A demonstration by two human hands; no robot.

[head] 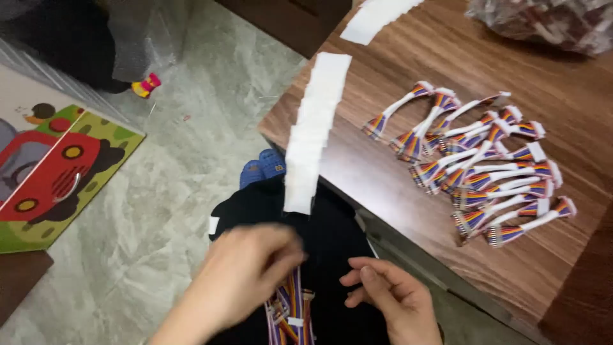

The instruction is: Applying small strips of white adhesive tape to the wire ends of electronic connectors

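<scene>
Hovering off the table edge [332, 169], hands [246, 271] grip cables [290, 306].

My left hand [246, 271] hangs low at the near edge, left of centre, its back turned up toward me and blurred with motion. Its fingers curl downward and toward the right, the tips bunched together; whether they pinch anything I cannot tell. My left forearm runs down out of view at the near left. My right hand [389, 297] sits just to the right, near but apart from the left, palm partly up, fingers loosely bent and spread, thumb pointing left toward the other hand, gripping nothing.
</scene>
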